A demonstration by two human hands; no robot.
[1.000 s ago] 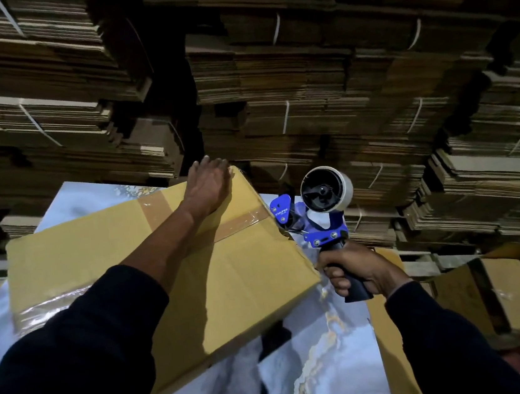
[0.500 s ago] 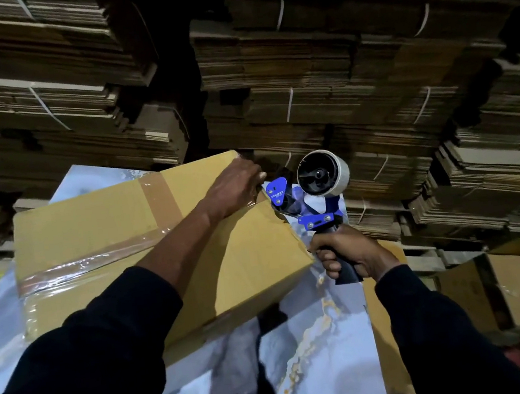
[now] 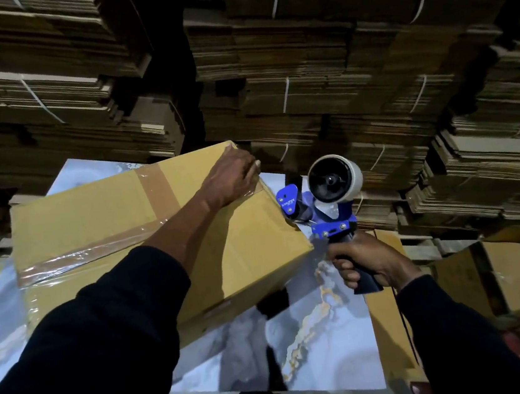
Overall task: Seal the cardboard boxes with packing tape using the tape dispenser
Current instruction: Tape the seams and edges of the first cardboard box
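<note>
Head view: cardboard box [image 3: 97, 216] already taped crosswise; left hand [image 3: 230, 177] presses flat at its far-right corner, right hand [image 3: 363, 261] grips tape dispenser [image 3: 324, 198]; cutting remains.

Cardboard box [image 3: 91, 217]: yellow-tan, crossed by 2 glossy clear-brown tape strips [image 3: 158, 189]. Tape dispenser [image 3: 322, 208]: blue frame, black handle, white roll. Table [image 3: 328, 335]: pale blue-grey marble pattern, gold veins. Sleeves [image 3: 106, 346]: black. Stacked flat cardboard [image 3: 301, 60]: brown, white straps.
</note>
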